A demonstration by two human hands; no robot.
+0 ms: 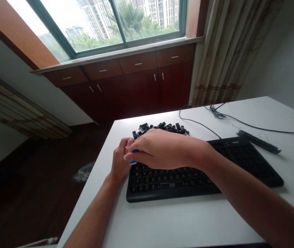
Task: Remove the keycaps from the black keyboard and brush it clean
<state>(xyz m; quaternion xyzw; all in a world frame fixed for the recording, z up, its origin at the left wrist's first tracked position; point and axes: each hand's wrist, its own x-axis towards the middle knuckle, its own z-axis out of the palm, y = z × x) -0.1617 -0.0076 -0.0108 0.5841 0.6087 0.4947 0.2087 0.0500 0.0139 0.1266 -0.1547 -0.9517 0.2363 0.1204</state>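
Observation:
A black keyboard (172, 193) with its keycaps off lies on the white table. Over its upper left corner, my right hand (149, 151) pinches a small blue object (133, 161), mostly covered by the fingers; its exact kind does not show. My left hand (121, 158) rests on the table by the keyboard's left edge. Its fingers are curled and meet the right hand's fingertips, and whatever they hold is hidden. Just behind both hands sits a pile of loose black keycaps (172, 128), partly blocked by the right hand.
A long black plastic strip (260, 142) lies by the keyboard's far right corner. Behind it runs a black cable (255, 128) with a tangled bundle. The table's left edge drops to a dark floor, where a clear plastic bag (84, 173) lies. Cabinets (136, 89) stand beneath the window.

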